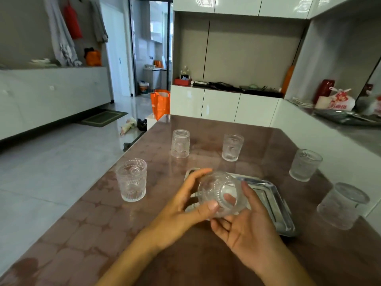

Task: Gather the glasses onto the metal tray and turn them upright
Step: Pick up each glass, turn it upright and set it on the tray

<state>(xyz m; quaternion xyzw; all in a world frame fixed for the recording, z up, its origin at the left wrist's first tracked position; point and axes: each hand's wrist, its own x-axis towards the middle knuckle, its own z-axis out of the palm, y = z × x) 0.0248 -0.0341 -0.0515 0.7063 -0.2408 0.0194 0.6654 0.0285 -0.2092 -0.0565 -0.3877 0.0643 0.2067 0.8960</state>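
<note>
A clear ribbed glass [221, 193] is held tilted above the left part of the metal tray [274, 195], its base facing me. My left hand [185, 207] grips its left side and my right hand [245, 226] its right side. Several other glasses stand on the brown table outside the tray: one at the left [132, 179], mouth up; one far left of centre [180, 143], mouth down; one far centre [232, 147]; one at the right [305, 164]; one near right [342, 205], mouth down. The tray's left half is hidden behind my hands.
The brown table [82, 234] ends at its left edge above a tiled floor. White cabinets [222, 104] stand behind it. A grey counter with bags and a dark tray [346, 118] runs along the right.
</note>
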